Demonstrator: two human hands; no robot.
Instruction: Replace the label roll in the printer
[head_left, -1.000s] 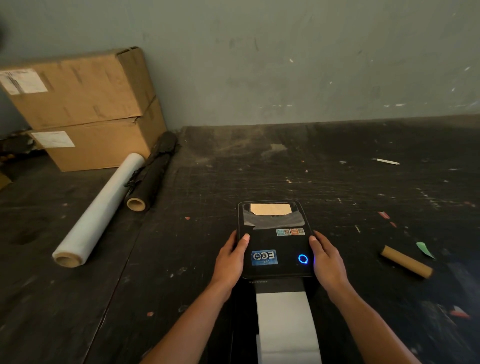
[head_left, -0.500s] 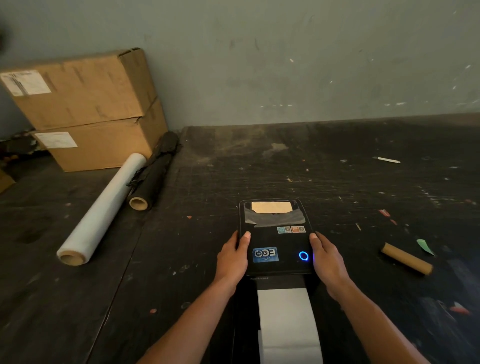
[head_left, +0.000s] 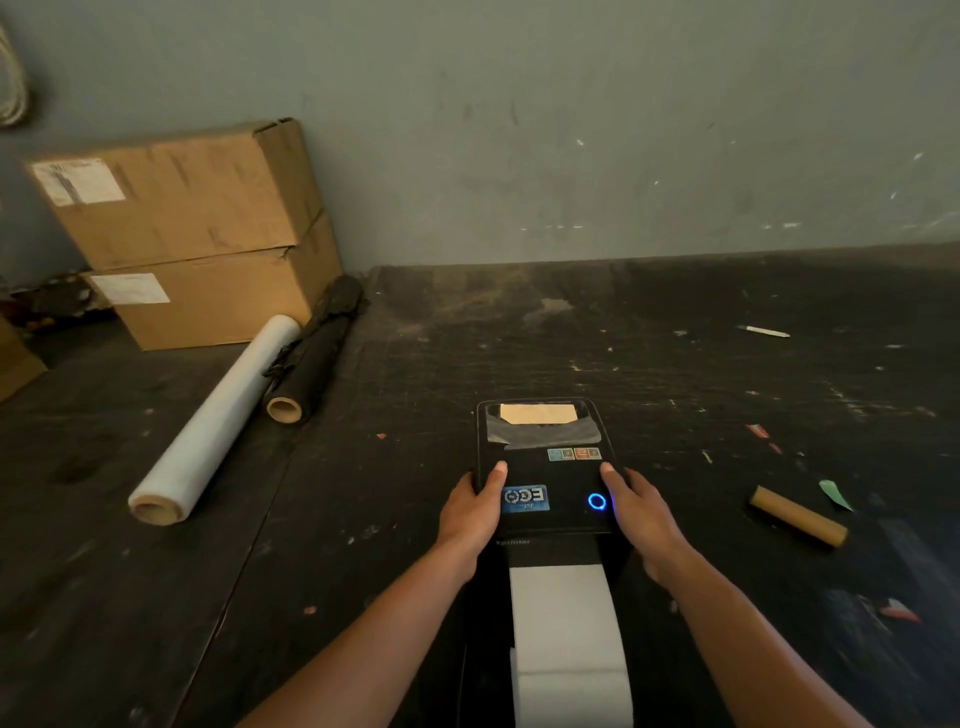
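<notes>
- While both hands clasp the label printer (head_left: 545, 467) near the front edge of the dark worktable (head_left: 675, 374), its lid looks shut, so the closing step seems about done.
- Left hand (head_left: 470, 506) grips the left flank, thumb lying on the lid top, the other fingers wrapped down the side and hidden.
- Right hand (head_left: 641, 512) grips the right flank the same way, its thumb just beside the lit blue button (head_left: 597, 502); a slip could press it and feed labels unasked.
- White label strip (head_left: 566, 623) runs out of the slot toward the person; if it sits skewed under the lid, it may jam.
- Uneven squeezing could leave one latch unseated.
- Bare cardboard core (head_left: 797, 516) lies well apart on the right; a sweeping forearm might roll it off.
</notes>
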